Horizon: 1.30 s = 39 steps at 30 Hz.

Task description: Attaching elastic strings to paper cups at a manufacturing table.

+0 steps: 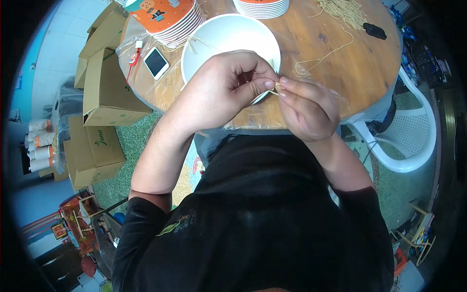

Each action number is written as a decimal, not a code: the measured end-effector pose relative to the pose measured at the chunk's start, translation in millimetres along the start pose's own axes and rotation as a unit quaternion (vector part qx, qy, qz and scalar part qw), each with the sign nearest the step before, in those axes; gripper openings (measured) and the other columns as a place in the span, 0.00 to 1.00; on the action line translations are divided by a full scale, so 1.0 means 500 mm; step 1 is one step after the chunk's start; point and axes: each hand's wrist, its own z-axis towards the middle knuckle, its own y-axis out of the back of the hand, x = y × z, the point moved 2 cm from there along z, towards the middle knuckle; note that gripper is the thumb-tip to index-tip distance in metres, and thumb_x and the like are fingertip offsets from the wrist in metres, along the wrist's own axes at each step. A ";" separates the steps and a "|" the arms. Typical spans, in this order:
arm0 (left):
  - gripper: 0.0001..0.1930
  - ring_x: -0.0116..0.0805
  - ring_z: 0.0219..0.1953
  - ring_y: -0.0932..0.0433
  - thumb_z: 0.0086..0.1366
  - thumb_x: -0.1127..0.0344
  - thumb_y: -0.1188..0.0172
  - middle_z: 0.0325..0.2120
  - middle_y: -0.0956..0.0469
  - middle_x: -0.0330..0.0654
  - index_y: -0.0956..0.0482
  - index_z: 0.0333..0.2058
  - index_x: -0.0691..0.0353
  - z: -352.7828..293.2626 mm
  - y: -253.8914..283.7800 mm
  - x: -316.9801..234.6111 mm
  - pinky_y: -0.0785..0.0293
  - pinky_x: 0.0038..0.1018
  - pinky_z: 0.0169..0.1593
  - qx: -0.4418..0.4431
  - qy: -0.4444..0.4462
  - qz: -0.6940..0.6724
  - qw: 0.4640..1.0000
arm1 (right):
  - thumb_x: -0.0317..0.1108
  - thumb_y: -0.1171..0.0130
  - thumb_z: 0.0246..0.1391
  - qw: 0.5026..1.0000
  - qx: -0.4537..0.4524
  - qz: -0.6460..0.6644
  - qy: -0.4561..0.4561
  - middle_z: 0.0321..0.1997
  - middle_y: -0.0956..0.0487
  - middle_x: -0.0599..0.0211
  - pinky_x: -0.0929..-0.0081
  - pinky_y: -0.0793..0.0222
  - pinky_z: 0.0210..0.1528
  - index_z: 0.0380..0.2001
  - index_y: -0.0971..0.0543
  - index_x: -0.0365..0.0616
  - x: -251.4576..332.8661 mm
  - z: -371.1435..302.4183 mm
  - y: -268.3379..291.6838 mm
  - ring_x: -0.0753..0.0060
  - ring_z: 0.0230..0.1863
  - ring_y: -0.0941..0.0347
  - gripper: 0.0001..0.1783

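Where the round wooden worktop [360,63] curved away under the camera, one large white bowl [219,39] stood at its near edge, and both hands met just in front of that bowl. Two stacks of paper bowls stood beyond it: an orange-printed stack [172,19] to the left and a white stack [262,7] cut off by the top edge. Several brown cardboard boxes [104,87] were piled on the floor to the left, and one white plastic chair [413,131] stood to the right. One white phone [156,63] lay beside the bowl. A heap of pale strings [345,12] lay far back, with one loose string [323,56] trailing toward the hands. The left hand [219,92] hid the bowl's near rim; its fingers were pinched narrow on a thin pale strand [276,88]. The right hand [306,109] pinched the same strand from the other side, fingertips touching. The strand was too small to make out clearly.
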 end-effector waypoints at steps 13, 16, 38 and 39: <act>0.04 0.25 0.29 0.22 0.76 0.72 0.35 0.29 0.18 0.39 0.18 0.42 0.68 -0.003 0.003 -0.007 0.23 0.27 0.36 -0.081 0.032 0.147 0.985 | 0.15 0.25 0.51 0.983 0.012 0.117 -0.139 0.41 0.09 0.62 0.71 0.16 0.40 0.38 0.16 0.43 0.048 0.012 0.008 0.63 0.38 0.11 0.15; 0.06 0.39 0.27 0.19 0.73 0.71 0.34 0.27 0.18 0.48 0.18 0.40 0.68 -0.005 -0.002 -0.004 0.22 0.33 0.35 -0.103 -0.012 0.201 0.974 | 0.15 0.26 0.51 0.973 0.006 0.147 -0.175 0.40 0.09 0.61 0.70 0.16 0.41 0.36 0.16 0.43 0.057 0.012 -0.004 0.61 0.38 0.11 0.13; 0.15 0.32 0.55 0.12 0.73 0.82 0.32 0.52 0.13 0.46 0.26 0.51 0.63 -0.064 0.052 0.039 0.14 0.33 0.62 -0.173 -0.143 -0.458 0.860 | 0.45 0.03 0.35 0.813 -0.012 0.452 -0.366 0.89 0.49 0.55 0.46 0.40 0.85 0.88 0.63 0.51 -0.058 -0.012 -0.040 0.52 0.86 0.43 0.90; 0.15 0.32 0.55 0.12 0.73 0.82 0.32 0.52 0.13 0.46 0.26 0.51 0.63 -0.060 0.057 0.042 0.14 0.33 0.62 -0.177 -0.145 -0.456 0.860 | 0.45 0.03 0.33 0.844 0.038 0.418 -0.333 0.88 0.47 0.56 0.45 0.40 0.84 0.88 0.66 0.53 -0.061 0.004 -0.051 0.51 0.86 0.44 0.94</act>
